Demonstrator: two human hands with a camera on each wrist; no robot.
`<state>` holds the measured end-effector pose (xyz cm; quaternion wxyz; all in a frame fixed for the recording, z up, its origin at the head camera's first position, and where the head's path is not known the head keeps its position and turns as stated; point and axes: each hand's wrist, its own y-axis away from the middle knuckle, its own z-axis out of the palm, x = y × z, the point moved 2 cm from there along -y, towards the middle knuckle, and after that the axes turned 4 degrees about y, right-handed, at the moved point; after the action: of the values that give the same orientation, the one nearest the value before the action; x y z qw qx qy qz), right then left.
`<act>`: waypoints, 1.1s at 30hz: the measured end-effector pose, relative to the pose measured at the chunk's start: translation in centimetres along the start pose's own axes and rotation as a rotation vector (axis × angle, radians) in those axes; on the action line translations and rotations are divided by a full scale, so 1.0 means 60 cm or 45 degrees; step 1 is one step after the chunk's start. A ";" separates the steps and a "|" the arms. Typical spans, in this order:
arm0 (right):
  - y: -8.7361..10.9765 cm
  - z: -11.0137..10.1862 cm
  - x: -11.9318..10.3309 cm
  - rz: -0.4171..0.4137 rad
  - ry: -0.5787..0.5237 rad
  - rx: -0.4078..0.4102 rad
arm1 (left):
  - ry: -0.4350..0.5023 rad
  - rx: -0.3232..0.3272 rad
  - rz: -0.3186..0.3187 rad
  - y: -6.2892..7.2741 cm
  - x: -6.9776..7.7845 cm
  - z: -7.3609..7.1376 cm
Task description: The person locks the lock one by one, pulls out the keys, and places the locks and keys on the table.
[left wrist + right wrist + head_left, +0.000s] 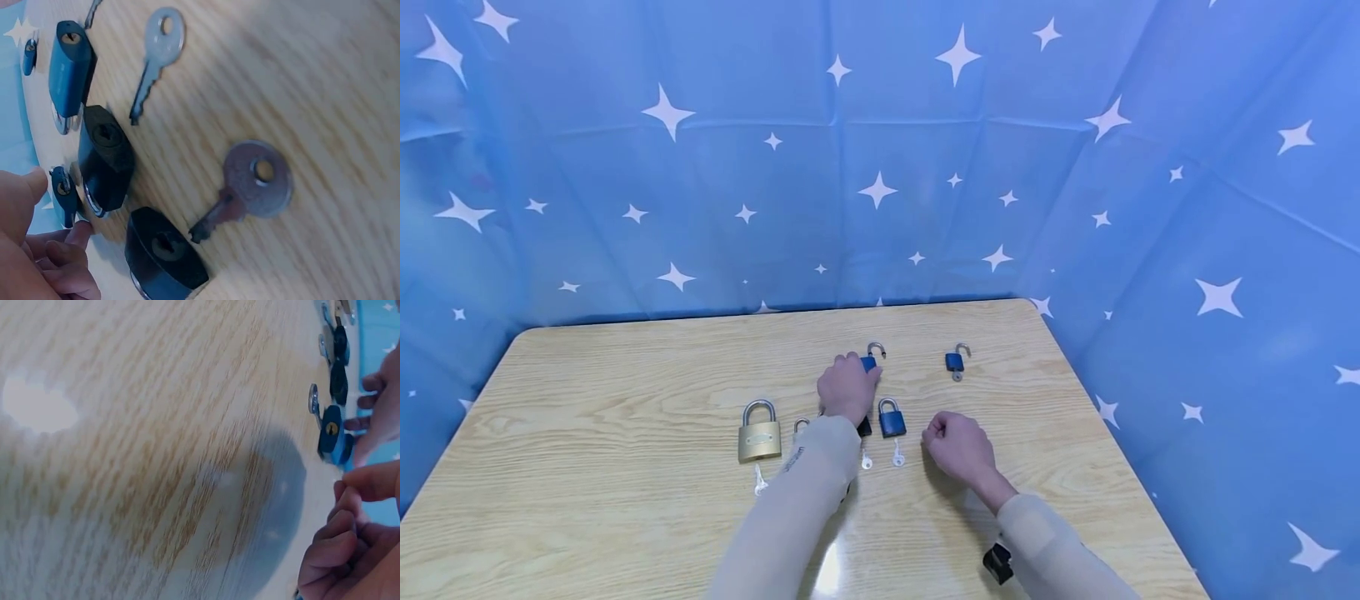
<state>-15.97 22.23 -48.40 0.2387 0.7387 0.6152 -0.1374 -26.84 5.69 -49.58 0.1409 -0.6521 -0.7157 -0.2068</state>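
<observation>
From where I sit, the left hand (848,387) is at the far middle of the bench (595,400), its grip pinching an unlatched blue padlock (867,363) between thumb and fingers; I can't tell whether the lock is lifted. My right hand (958,447) is nearer and to the right, its grip curled with the thumb tip against the forefinger. Just left of it is a latched blue padlock (892,421), with a silver key (898,453) on its near side. Further left I see a black padlock (865,427), partly behind the left sleeve (805,500), then a large brass padlock (760,441). At the far right is a second unlatched padlock (954,362), a key head (957,377) at its near end.
</observation>
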 end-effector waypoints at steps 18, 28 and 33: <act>0.002 -0.002 -0.004 -0.035 0.006 0.016 | 0.335 -0.092 -0.125 -0.005 -0.013 -0.014; -0.001 0.000 -0.009 -0.040 -0.010 -0.005 | 0.486 -0.096 -0.082 0.002 -0.022 -0.029; -0.005 0.001 -0.010 -0.050 -0.005 -0.009 | 0.532 -0.107 -0.044 0.013 -0.027 -0.051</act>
<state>-16.36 21.76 -48.18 0.2399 0.7253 0.6297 -0.1413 -26.11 2.85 -47.57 0.2551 -0.5880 -0.6727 -0.3696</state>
